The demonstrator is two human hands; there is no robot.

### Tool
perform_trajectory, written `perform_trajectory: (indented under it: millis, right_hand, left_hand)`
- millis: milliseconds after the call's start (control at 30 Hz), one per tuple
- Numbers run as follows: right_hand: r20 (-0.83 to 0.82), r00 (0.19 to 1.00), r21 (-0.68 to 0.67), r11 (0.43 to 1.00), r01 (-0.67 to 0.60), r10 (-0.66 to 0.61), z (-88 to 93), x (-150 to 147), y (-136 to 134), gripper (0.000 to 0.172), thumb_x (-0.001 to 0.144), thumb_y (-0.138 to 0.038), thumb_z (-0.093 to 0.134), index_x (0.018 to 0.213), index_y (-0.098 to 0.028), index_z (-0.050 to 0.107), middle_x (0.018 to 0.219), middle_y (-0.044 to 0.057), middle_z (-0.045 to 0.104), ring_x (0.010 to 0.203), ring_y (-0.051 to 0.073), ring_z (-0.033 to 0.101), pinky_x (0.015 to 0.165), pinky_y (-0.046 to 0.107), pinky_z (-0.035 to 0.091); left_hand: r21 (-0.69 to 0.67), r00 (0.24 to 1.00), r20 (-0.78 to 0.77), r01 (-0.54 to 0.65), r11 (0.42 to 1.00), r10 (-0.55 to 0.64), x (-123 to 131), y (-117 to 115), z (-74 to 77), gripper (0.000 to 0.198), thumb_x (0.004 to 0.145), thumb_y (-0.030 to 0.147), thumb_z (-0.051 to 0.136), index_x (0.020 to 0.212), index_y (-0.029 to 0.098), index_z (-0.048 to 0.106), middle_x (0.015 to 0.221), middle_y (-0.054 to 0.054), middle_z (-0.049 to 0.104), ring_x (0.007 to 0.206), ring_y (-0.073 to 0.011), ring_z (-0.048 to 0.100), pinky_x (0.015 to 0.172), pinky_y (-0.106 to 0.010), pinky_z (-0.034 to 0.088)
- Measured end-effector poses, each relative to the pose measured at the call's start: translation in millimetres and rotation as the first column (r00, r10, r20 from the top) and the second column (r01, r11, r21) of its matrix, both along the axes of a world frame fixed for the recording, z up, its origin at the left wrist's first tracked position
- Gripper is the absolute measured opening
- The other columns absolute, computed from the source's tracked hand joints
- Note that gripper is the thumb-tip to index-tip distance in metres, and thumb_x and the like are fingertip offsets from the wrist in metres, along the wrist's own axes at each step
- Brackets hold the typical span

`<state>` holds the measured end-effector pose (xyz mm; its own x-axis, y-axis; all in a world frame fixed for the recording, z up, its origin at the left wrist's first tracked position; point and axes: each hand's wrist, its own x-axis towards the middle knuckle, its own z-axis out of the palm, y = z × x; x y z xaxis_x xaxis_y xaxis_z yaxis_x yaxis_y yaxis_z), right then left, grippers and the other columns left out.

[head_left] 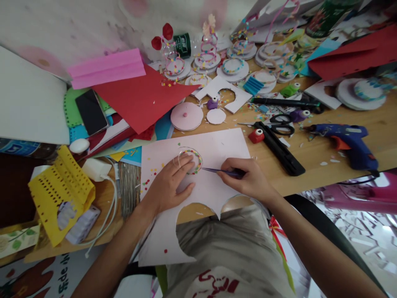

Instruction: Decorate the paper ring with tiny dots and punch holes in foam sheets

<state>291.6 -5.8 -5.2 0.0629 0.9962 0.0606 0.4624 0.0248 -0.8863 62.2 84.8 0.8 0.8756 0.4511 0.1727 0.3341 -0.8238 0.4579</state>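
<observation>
One slender pointed tool [222, 170] beside a dotted ring [199, 157].

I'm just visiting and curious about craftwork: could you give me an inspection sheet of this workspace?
Surface: light-brown wooden tabletop, largely covered.
Job's things: round, multicolour-dotted ring on a large, white, cut-out card; slim, dark, pointed tool, tip beside the ring.
Clutter: red paper sheet, blue plastic glue gun, long black cutter.
Hands: left hand open over the ring; right hand gripping the tool.
Cables: thin white cable looping; black cord at the glue gun.
Surroundings: white scraps below the tabletop.
</observation>
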Motion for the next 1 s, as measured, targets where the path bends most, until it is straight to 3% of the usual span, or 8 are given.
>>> perform_trajectory:
  millis: [1000]
  right_hand:
    - [-0.011, 1.0, 0.015, 1.0, -0.007, 0.007, -0.8, -2.3, 2.8, 0.016, 0.081, -0.021, 0.06, 0.066, -0.016, 0.059, 0.058, -0.003, 0.051, 0.052, 0.008, 0.04, 0.049, 0.02, 0.032]
  left_hand:
    - [0.002, 1.0, 0.005, 0.001, 1.0, -0.001, 0.3, -0.1, 0.0, 0.049, 0.087, 0.02, 0.056, 0.134, 0.011, 0.045, 0.142, -0.018, 0.048, 0.137, -0.0279, 0.038, 0.115, -0.047, 0.032]
